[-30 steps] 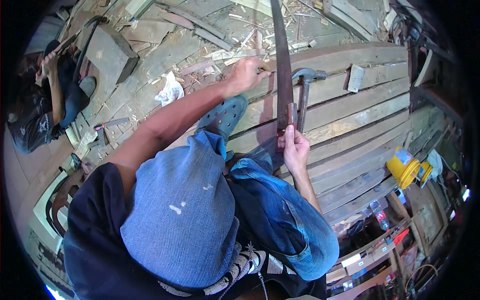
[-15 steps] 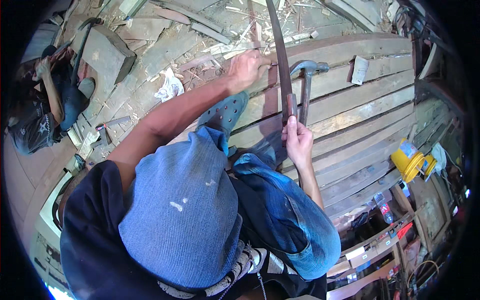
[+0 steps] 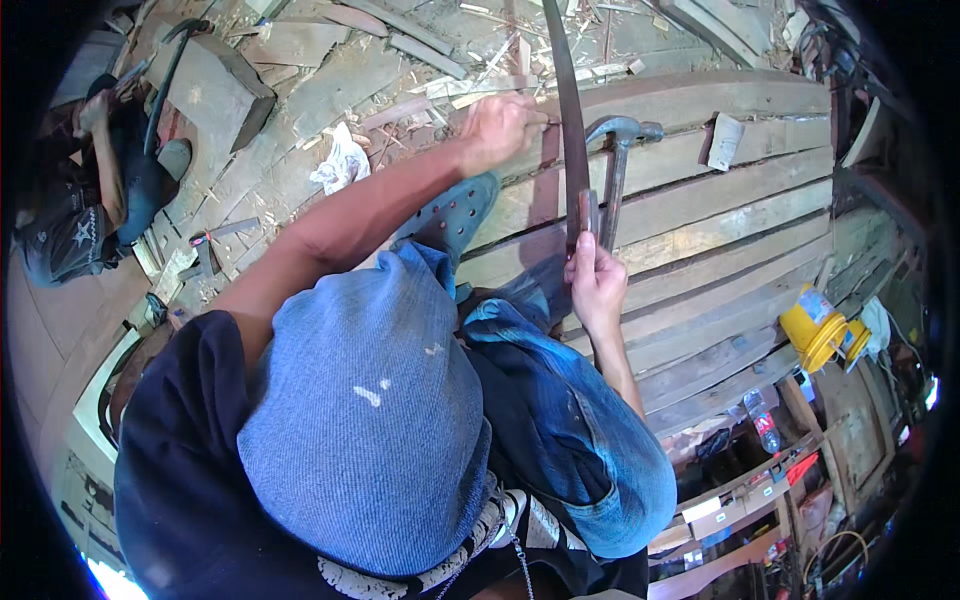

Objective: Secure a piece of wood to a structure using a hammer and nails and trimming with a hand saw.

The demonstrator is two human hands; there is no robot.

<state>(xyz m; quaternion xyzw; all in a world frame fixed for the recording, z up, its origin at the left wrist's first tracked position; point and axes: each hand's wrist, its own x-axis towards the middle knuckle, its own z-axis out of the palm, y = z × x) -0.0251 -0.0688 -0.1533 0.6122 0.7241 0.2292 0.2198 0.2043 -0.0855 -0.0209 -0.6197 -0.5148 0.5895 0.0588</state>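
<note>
A long, dark, slightly curved strip point(image 3: 568, 100), like a blade, stands between my hands and runs past the top edge. My right hand point(image 3: 598, 280) grips a short brown piece point(image 3: 588, 212) at the strip's lower end, thumb pointing up along it. Beside the strip's upper part is my left hand point(image 3: 502, 130), its fingers closed toward the strip; what they hold is too small to make out. A claw hammer point(image 3: 620, 155) with a metal head lies on the planks just right of the strip, above my right hand.
Gapped wooden planks point(image 3: 740, 205) spread to the right, with a pale scrap point(image 3: 722, 142) on them. Yellow buckets point(image 3: 813, 328) and a plastic bottle point(image 3: 763, 422) lie at right. A white cloth point(image 3: 342, 160) lies among wood chips. Another person point(image 3: 95, 215) works at far left.
My left hand has shifted slightly, its fingers staying closed by the strip. My right hand stays in nearly the same place. The view has moved a little.
</note>
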